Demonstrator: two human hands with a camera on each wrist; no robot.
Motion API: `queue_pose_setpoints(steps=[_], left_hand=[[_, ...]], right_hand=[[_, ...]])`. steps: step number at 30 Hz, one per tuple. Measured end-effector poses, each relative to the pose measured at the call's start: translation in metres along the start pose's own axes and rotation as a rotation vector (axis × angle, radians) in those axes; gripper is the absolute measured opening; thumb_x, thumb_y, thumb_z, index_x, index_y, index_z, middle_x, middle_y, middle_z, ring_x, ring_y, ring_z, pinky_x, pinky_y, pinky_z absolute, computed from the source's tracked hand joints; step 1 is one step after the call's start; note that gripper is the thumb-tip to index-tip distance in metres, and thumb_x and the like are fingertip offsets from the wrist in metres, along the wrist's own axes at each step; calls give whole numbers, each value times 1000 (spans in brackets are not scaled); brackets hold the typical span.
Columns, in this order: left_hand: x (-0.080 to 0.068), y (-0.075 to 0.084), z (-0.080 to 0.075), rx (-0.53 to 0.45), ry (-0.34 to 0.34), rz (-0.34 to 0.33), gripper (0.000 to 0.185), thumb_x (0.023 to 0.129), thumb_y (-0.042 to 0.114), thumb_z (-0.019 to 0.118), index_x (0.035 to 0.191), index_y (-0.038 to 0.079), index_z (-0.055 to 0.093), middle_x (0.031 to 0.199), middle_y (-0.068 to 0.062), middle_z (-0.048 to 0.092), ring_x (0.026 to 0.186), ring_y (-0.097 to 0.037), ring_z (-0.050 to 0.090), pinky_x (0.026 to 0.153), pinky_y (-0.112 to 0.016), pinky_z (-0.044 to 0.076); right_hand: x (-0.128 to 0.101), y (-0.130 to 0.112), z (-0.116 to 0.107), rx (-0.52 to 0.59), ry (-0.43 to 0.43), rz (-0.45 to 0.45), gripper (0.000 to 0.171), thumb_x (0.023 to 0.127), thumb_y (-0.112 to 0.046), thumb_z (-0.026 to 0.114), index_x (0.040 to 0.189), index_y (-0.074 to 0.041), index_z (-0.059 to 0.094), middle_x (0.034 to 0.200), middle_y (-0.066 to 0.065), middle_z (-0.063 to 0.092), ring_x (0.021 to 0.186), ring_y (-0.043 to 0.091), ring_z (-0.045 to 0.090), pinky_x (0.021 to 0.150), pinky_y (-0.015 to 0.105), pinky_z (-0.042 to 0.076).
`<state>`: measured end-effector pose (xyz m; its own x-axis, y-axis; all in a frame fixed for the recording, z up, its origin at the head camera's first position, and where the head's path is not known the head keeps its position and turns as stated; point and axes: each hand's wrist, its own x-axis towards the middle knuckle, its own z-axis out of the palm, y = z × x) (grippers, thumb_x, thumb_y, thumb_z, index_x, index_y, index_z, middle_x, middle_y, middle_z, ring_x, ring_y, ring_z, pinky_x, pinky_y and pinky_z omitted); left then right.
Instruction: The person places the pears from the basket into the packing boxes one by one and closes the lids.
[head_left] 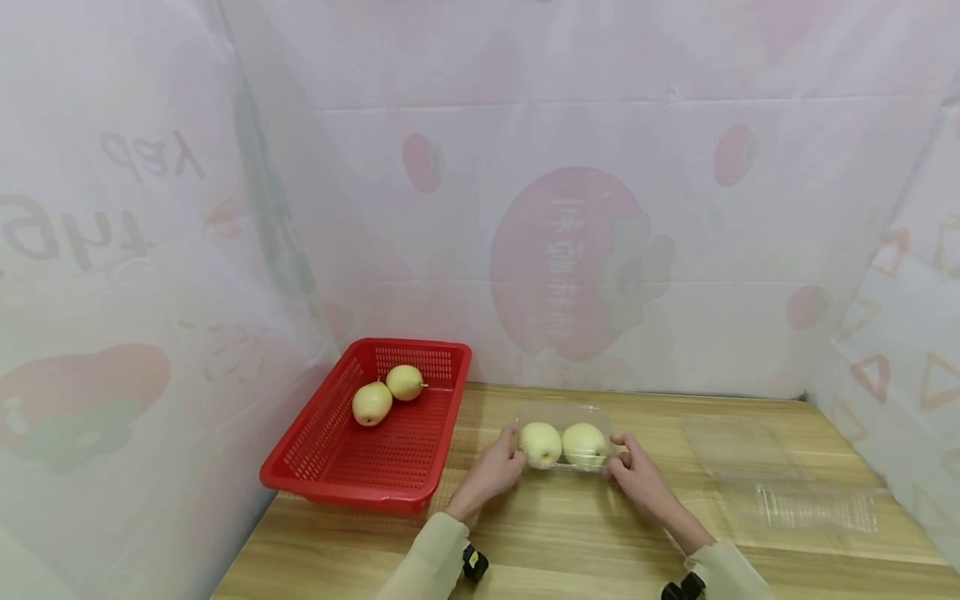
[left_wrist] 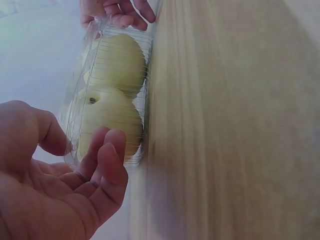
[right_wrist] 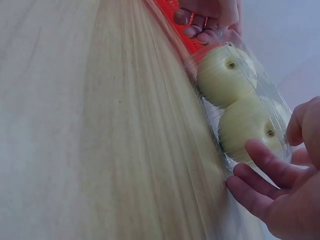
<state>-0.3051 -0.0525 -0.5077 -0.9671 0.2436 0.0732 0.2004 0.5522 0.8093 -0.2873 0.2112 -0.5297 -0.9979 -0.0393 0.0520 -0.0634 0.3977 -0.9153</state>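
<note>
A clear plastic box (head_left: 564,412) with pale yellow pears in it sits on the table, seen side-on in both wrist views. Two pears, the left one (head_left: 541,444) and the right one (head_left: 584,444), show side by side through its wall. My left hand (head_left: 497,464) grips the box's left end, with the thumb (left_wrist: 52,135) at its rim and the curled fingers lower down. At the opposite end, my right hand (head_left: 637,475) holds the box between thumb and fingers (right_wrist: 272,165). How the lid is fastened is hard to tell through the clear plastic.
On the left stands a red perforated basket (head_left: 390,467) with two more pears (head_left: 372,404) inside. Clear plastic packaging (head_left: 817,508) lies at the table's right side. A printed white curtain (head_left: 570,108) hangs behind the wooden table (head_left: 570,533) and along both sides.
</note>
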Motion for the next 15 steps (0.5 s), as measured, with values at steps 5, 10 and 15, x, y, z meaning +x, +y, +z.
queue_pose_setpoints(steps=[5, 10, 15], left_hand=[[10, -1, 3, 11, 25, -12, 66, 88, 12, 47, 151, 3, 31, 78, -6, 59, 54, -10, 41, 48, -25, 36], [17, -3, 7, -8, 39, -42, 66, 88, 13, 47, 153, 8, 30, 67, -1, 59, 53, -10, 49, 47, -26, 38], [23, -3, 7, -27, 57, -50, 66, 88, 12, 47, 152, 8, 31, 63, 2, 58, 53, -11, 51, 47, -27, 39]], right_hand=[[4, -2, -1, 1, 7, 6, 46, 88, -2, 50, 133, -2, 42, 82, 16, 65, 76, 17, 58, 67, 22, 46], [10, -3, -1, 1, 10, 10, 47, 87, -3, 51, 134, -1, 42, 80, 15, 64, 72, 16, 56, 64, 22, 45], [19, -2, -1, 4, 14, 2, 49, 87, -3, 50, 135, 1, 41, 81, 16, 64, 70, 16, 56, 62, 22, 45]])
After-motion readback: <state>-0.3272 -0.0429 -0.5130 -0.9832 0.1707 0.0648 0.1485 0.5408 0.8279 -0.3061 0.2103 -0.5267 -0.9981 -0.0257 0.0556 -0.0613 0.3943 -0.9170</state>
